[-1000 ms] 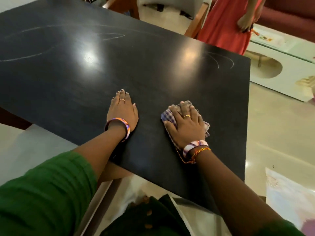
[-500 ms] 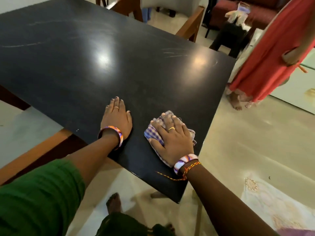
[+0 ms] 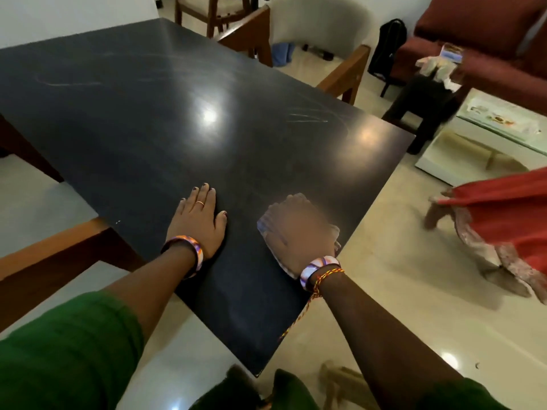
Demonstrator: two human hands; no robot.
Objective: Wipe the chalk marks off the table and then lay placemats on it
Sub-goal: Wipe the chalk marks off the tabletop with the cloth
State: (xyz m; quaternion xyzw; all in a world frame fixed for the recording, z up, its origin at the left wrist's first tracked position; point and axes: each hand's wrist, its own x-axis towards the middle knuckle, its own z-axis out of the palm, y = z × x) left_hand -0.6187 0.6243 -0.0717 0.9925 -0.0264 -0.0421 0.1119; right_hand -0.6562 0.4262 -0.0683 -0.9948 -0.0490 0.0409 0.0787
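Note:
The black table [image 3: 133, 137] fills the left and middle of the head view. Faint chalk marks [image 3: 307, 116] streak its far right part, and more chalk marks [image 3: 68, 83] run across the far left. My left hand [image 3: 198, 220] lies flat on the tabletop near the front edge, fingers straight. My right hand [image 3: 299, 232], blurred by motion, presses a checked cloth [image 3: 266, 226] onto the table near its right edge, fingers spread over it. No placemats are visible.
A person in a red dress [image 3: 503, 214] stands on the floor to the right. A white low table [image 3: 479, 137] and a red sofa [image 3: 479, 34] are beyond. A cushioned chair [image 3: 319, 34] sits at the table's far side, a wooden chair [image 3: 44, 261] at my left.
My right hand has slid with the cloth along the table's right edge and is now blurred. The view has tilted up and swung. The person in red has moved further right.

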